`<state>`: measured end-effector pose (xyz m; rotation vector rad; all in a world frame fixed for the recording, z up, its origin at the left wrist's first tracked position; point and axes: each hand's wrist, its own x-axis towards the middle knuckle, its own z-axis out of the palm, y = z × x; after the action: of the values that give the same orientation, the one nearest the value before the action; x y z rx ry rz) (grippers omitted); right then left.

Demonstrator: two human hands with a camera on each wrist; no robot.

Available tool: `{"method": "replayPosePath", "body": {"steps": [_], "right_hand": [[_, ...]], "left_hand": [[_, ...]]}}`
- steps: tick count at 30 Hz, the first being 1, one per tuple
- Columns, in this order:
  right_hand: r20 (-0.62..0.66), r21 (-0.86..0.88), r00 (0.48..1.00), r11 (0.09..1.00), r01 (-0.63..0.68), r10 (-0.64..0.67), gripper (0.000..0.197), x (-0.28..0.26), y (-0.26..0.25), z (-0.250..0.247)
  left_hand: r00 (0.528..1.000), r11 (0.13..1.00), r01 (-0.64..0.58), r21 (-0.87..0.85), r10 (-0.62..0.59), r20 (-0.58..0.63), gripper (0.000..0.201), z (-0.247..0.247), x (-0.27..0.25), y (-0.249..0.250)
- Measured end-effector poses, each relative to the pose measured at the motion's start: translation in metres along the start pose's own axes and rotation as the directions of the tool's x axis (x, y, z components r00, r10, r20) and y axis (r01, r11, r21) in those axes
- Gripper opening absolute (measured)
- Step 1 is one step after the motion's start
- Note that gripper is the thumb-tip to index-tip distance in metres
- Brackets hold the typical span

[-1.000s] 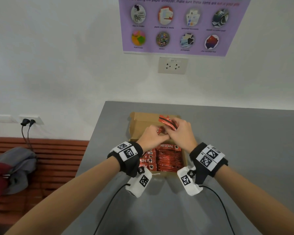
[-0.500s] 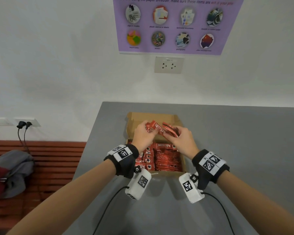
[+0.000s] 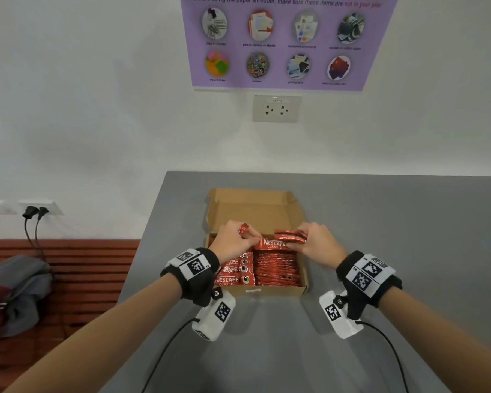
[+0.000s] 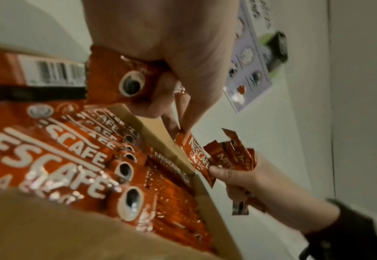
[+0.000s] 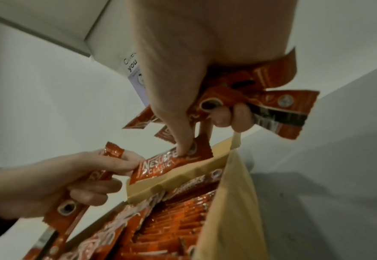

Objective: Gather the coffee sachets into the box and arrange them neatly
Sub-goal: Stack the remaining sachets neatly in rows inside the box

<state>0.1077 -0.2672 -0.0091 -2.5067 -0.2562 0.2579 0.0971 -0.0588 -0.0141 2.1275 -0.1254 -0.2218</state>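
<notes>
At centre frame, an open brown cardboard box (image 3: 255, 208) on a grey tabletop (image 3: 394, 236) already holds two near-full rows of red foil coffee sachets (image 3: 277, 269). The left hand (image 3: 230, 241) and right hand (image 3: 316, 243), fingers clamped on the last loose sachets, stretch one between them above the box's far end. A purple poster (image 3: 284, 41) hangs above; nothing blocks the box.

Light: even, soft, indoor; the head view is bright, both wrist views dimmer.
Shadows: faint, soft patches on the table (image 3: 408, 222) beneath the wrists.
Glare: small glints on the foil sachets (image 4: 89, 177).
Blur: wrist views soft and grainy; the poster (image 3: 284, 41) text is partly unreadable.
Distortion: wide-angle bending; wall and table edges curve, and the forearms stretch toward the frame corners.
</notes>
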Motion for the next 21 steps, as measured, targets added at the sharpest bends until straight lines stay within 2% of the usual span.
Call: {"method": "replayPosePath", "body": {"steps": [4,9,14,21], "right_hand": [[0.021,-0.017,0.999,1.0,-0.024,0.025,0.011,0.001,0.001,0.004],[0.016,-0.047,0.998,0.997,-0.057,0.058,0.025,0.005,0.006,0.009],[0.018,-0.081,0.997,0.994,-0.078,0.08,0.024,0.006,0.005,0.014],[0.001,-0.134,0.999,0.99,-0.046,0.047,0.021,0.006,0.003,0.016]], "left_hand": [[0.999,0.99,-0.038,0.136,0.039,-0.006,0.009,0.007,0.008,-0.001],[0.999,0.97,0.0,0.242,0.009,-0.035,0.005,0.013,0.015,-0.005],[0.999,0.952,0.013,0.306,0.001,-0.045,0.007,0.017,0.018,-0.006],[0.998,0.949,0.025,0.314,-0.005,-0.063,0.006,0.021,0.02,-0.009]]}}
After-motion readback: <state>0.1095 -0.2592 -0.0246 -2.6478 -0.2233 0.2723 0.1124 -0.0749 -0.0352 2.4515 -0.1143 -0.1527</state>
